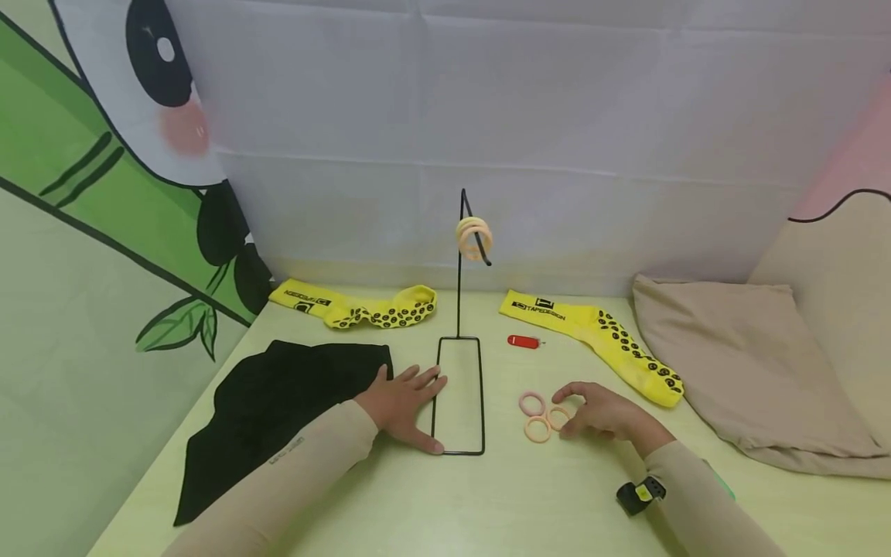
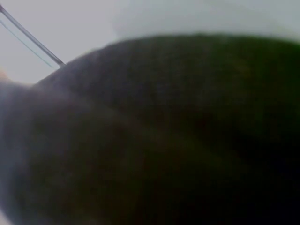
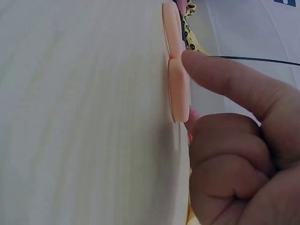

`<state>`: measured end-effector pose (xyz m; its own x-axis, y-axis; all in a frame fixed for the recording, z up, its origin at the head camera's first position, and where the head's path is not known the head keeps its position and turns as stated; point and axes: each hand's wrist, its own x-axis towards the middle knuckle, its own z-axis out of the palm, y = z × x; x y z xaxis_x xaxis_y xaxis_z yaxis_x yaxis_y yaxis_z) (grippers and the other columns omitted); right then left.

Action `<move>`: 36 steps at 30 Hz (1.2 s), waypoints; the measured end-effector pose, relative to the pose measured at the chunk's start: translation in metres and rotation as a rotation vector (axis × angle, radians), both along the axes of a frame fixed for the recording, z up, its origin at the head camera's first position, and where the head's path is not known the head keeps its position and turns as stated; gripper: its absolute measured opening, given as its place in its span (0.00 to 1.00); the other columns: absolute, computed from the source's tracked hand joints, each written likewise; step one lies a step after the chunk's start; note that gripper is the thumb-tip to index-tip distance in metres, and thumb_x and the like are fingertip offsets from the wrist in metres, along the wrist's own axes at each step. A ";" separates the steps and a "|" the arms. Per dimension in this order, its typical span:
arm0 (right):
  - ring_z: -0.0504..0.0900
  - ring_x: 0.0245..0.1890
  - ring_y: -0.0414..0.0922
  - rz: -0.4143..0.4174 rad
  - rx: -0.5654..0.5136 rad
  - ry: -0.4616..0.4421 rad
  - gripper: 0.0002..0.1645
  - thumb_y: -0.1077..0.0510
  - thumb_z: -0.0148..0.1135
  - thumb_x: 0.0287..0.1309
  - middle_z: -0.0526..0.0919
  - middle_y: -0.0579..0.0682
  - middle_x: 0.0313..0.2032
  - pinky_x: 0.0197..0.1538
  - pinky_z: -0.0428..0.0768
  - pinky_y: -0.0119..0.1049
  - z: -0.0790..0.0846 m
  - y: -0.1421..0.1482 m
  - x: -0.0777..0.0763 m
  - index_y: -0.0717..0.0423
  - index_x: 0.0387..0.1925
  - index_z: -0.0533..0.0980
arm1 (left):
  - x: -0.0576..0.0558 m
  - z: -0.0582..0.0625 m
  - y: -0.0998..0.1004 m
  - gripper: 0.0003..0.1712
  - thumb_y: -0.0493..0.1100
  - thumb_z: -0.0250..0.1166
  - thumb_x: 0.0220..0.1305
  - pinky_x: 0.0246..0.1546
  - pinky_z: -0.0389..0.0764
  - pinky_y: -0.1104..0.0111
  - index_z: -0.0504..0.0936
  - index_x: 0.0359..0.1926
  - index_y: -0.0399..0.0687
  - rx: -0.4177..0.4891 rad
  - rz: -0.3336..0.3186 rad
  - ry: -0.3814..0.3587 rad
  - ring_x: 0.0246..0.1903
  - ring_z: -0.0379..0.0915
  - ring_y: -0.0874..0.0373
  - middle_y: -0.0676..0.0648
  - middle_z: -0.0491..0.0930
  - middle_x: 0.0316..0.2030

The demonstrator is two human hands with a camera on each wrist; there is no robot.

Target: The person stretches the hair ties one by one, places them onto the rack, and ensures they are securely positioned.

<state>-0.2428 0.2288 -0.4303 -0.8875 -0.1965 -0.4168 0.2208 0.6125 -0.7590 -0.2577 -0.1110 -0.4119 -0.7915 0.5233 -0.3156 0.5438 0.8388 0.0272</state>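
My left hand (image 1: pixel 402 402) rests with fingers spread across the left side of the base of a black wire stand (image 1: pixel 482 394). Rings (image 1: pixel 468 222) in yellow and orange hang on its upper arm. To the right, a pink ring (image 1: pixel 532 392) and two orange rings lie flat, close together. My right hand (image 1: pixel 605 414) hovers at the nearer-right orange ring (image 3: pixel 179 91), thumb and index fingertips at opposite edges, the other fingers bent in. Dark blur from a sleeve or cloth hides the hand in the left wrist view.
A red tag-like item (image 1: pixel 523 341) lies behind the rings. Yellow socks with black print lie at back left (image 1: pixel 376 307) and back right (image 1: pixel 592 329). Black cloth (image 1: pixel 278 410) spreads under the left forearm; beige cloth (image 1: pixel 752 363) lies far right. A wall stands behind.
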 end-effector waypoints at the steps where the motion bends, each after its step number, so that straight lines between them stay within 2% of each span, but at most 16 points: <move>1: 0.52 0.10 0.38 0.008 0.003 -0.003 0.30 0.63 0.71 0.41 0.57 0.42 0.13 0.15 0.53 0.28 0.000 0.000 0.000 0.52 0.49 0.72 | 0.000 -0.001 0.000 0.63 0.82 0.56 0.39 0.62 0.44 0.36 0.47 0.72 0.62 -0.002 0.000 0.000 0.72 0.40 0.48 0.55 0.42 0.73; 6: 0.52 0.09 0.38 0.040 0.033 0.007 0.24 0.67 0.66 0.44 0.58 0.43 0.14 0.14 0.53 0.27 0.000 0.000 0.001 0.52 0.46 0.72 | -0.001 -0.001 0.000 0.63 0.82 0.56 0.39 0.62 0.44 0.36 0.46 0.72 0.62 -0.007 0.001 0.002 0.72 0.39 0.49 0.55 0.42 0.73; 14: 0.51 0.09 0.36 0.060 -0.004 0.046 0.21 0.62 0.65 0.49 0.57 0.41 0.11 0.14 0.54 0.27 0.002 -0.002 0.004 0.56 0.46 0.72 | 0.002 0.005 0.001 0.61 0.80 0.58 0.41 0.62 0.44 0.36 0.48 0.72 0.60 0.008 -0.003 -0.006 0.72 0.41 0.48 0.54 0.43 0.73; 18: 0.51 0.09 0.37 0.069 -0.014 0.088 0.21 0.60 0.65 0.50 0.57 0.42 0.10 0.14 0.53 0.28 0.010 -0.008 0.009 0.56 0.48 0.72 | 0.003 0.006 0.001 0.61 0.80 0.58 0.41 0.62 0.44 0.37 0.48 0.72 0.60 0.012 0.000 -0.009 0.72 0.41 0.48 0.54 0.44 0.73; 23: 0.51 0.09 0.38 0.100 -0.031 0.163 0.23 0.57 0.66 0.50 0.59 0.42 0.11 0.15 0.53 0.29 0.034 -0.023 0.016 0.56 0.49 0.72 | 0.004 0.007 0.001 0.61 0.80 0.58 0.41 0.62 0.44 0.36 0.48 0.72 0.60 0.013 -0.001 -0.005 0.72 0.41 0.48 0.54 0.44 0.73; 29: 0.54 0.12 0.38 0.153 -0.090 0.235 0.25 0.57 0.66 0.51 0.63 0.44 0.12 0.16 0.54 0.30 0.072 -0.042 0.030 0.58 0.50 0.69 | 0.003 0.006 0.000 0.62 0.80 0.58 0.40 0.62 0.44 0.36 0.48 0.72 0.60 0.013 -0.002 0.000 0.72 0.41 0.48 0.54 0.44 0.73; 36: 0.49 0.12 0.37 0.247 -0.158 0.370 0.26 0.58 0.67 0.50 0.52 0.43 0.11 0.16 0.49 0.29 0.121 -0.060 0.048 0.59 0.50 0.68 | 0.002 0.004 0.000 0.62 0.80 0.57 0.40 0.62 0.45 0.37 0.48 0.72 0.61 0.006 -0.006 0.012 0.72 0.42 0.48 0.54 0.44 0.73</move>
